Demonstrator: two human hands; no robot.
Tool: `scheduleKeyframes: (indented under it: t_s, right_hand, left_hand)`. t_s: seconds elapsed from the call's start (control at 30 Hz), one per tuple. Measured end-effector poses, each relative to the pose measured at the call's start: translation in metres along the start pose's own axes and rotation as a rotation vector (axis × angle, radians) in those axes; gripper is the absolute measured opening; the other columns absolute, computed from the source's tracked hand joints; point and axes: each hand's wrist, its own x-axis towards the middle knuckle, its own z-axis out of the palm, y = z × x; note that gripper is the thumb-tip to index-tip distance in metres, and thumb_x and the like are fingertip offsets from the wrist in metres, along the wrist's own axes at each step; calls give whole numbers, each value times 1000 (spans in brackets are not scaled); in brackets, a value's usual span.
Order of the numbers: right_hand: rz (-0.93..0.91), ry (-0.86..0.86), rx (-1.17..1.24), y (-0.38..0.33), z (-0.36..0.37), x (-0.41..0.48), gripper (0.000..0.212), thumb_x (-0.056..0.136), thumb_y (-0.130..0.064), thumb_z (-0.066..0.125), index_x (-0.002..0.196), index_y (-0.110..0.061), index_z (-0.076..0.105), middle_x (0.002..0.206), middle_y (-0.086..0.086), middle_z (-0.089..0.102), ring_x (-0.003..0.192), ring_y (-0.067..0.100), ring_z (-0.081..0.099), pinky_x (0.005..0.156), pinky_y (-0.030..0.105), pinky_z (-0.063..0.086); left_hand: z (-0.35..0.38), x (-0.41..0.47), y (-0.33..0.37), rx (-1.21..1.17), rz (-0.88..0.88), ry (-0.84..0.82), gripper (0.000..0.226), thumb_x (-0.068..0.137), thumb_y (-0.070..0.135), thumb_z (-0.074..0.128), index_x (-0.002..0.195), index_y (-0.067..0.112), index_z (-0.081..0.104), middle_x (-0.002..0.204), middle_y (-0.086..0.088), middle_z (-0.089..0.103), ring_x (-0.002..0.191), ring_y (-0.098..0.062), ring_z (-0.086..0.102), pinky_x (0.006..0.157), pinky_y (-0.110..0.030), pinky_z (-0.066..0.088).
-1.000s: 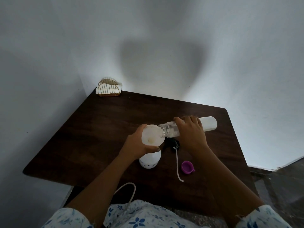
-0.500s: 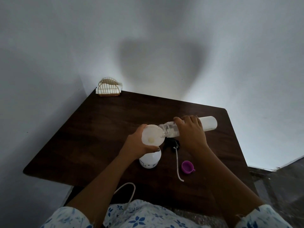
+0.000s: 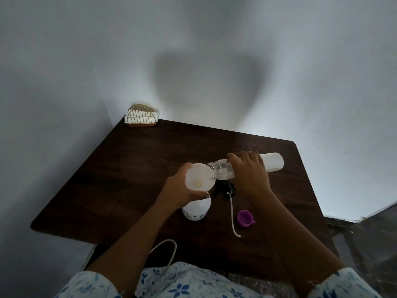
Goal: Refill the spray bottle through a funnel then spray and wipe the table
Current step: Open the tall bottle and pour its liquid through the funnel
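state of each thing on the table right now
spray bottle: upright, head off, funnel in neck
funnel: held by left hand
refill bottle: uncapped, tipped into funnel by right hand
spray head: lying on table
purple cap: off, on table

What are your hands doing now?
Left hand steadies funnel on spray bottle. Right hand tips refill bottle into it. Nothing blocking.

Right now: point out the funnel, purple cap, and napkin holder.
funnel (image 3: 198,177), head view, inside of its bowl.
purple cap (image 3: 245,218), head view, its open top.
napkin holder (image 3: 141,116), head view, front wire grid.
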Motion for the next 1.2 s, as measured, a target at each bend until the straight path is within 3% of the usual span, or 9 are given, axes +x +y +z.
scheduleKeyframes:
  t_s: [0.3, 1.2]
  right_hand:
    - [3, 8, -18, 2, 3, 2, 64, 73, -25, 74, 130, -19, 44, 126, 11, 53, 121, 30, 43, 107, 45, 28]
    - [2, 42, -30, -1, 2, 1, 63, 68, -23, 78, 124, -16, 51, 119, 15, 58, 115, 34, 49, 105, 49, 34]
  left_hand:
    - [1, 2, 2, 21, -20, -14, 95, 57, 42, 83, 134, 32, 28, 129, 2, 48, 113, -19, 49, 89, -37, 48]
    - [-1, -2, 3, 21, -24, -5, 94, 58, 40, 83, 134, 31, 29, 127, 4, 49, 112, -17, 49, 85, -32, 47]
